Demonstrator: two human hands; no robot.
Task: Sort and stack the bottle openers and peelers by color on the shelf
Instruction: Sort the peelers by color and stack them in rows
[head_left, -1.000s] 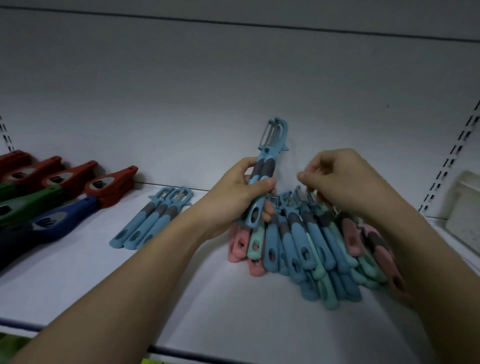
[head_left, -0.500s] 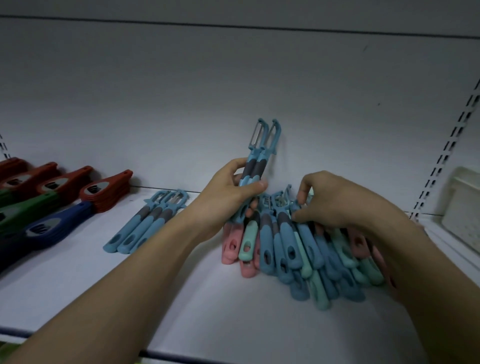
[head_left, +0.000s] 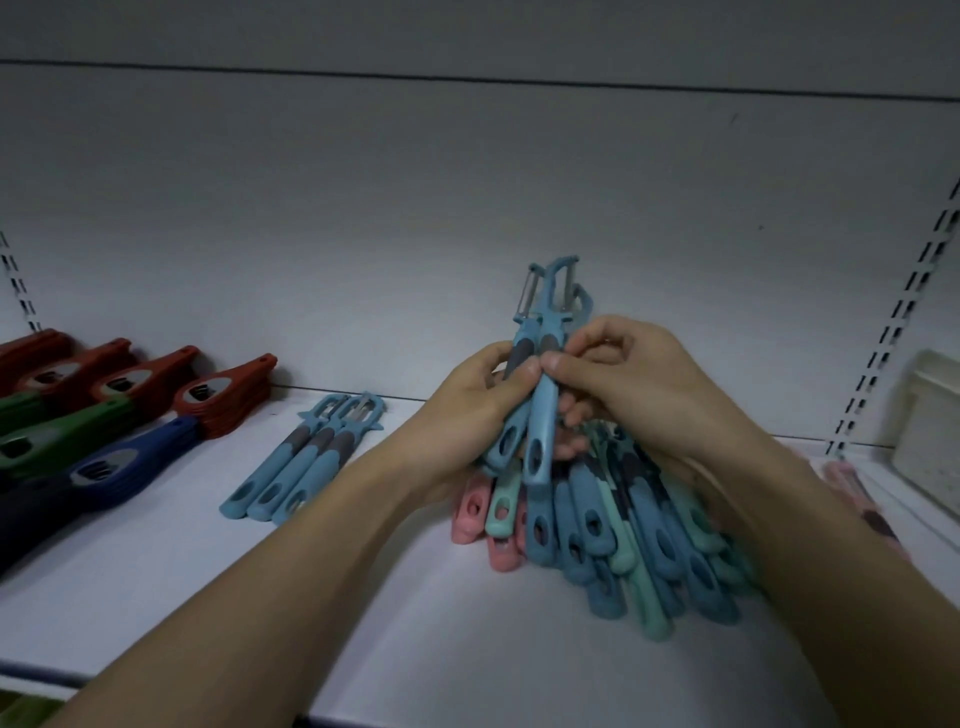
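White shelf (head_left: 156, 597) under dim light: the left hand (head_left: 467, 415) grips a bunch of blue peelers (head_left: 540, 415), heads up, above the mixed peeler pile (head_left: 623, 525) mid-shelf. The right hand (head_left: 639, 384), on the pile half a second ago, now pinches that bunch too. A white bin (head_left: 930, 441) sits at the right edge, contents hidden.

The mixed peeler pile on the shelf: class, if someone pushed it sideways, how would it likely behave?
The mixed peeler pile would probably slide apart rather than move as one: the handles overlap loosely at different angles. Each peeler looks rigid, with long flattish handles, so rolling seems unlikely. The bare shelf looks smooth, so strays may skid.
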